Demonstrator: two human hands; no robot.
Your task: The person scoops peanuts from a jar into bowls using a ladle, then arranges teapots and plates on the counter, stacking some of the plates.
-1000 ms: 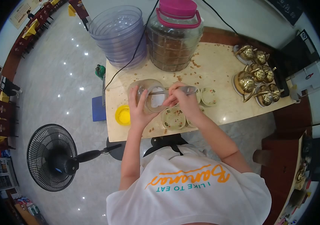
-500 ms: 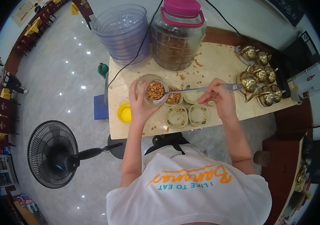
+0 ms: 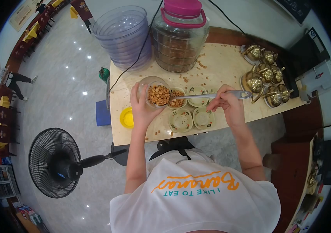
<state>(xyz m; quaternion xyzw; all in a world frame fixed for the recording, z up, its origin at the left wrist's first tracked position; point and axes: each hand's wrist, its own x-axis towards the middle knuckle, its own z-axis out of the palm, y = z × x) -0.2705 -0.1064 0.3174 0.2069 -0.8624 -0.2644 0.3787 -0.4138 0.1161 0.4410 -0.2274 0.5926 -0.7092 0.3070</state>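
Observation:
My left hand (image 3: 145,112) is wrapped around a clear jar (image 3: 148,80), tilted so that its mouth shows. Peanuts (image 3: 158,95) fill the mouth of the jar. A long-handled metal spoon (image 3: 196,96) is gripped in my right hand (image 3: 229,106); its far end meets the jar's rim, and the scooping part cannot be made out. Right beside the jar stands a small bowl of peanuts (image 3: 178,102), partly under the spoon. Patterned bowls stand around it: one at the front (image 3: 180,120), another to its right (image 3: 204,118), and one behind the spoon (image 3: 197,91).
A yellow bowl (image 3: 127,117) stands left of my left hand. Stacked clear buckets (image 3: 122,39) and a big pink-lidded jar (image 3: 179,46) stand behind. Golden teapots (image 3: 264,73) sit at right. Loose peanuts dot the table (image 3: 227,64). A fan (image 3: 54,163) stands left.
The view has shifted slightly. Both hands keep their holds on the jar and the spoon, in nearly the same pose. A distant person at far left has changed leg position.

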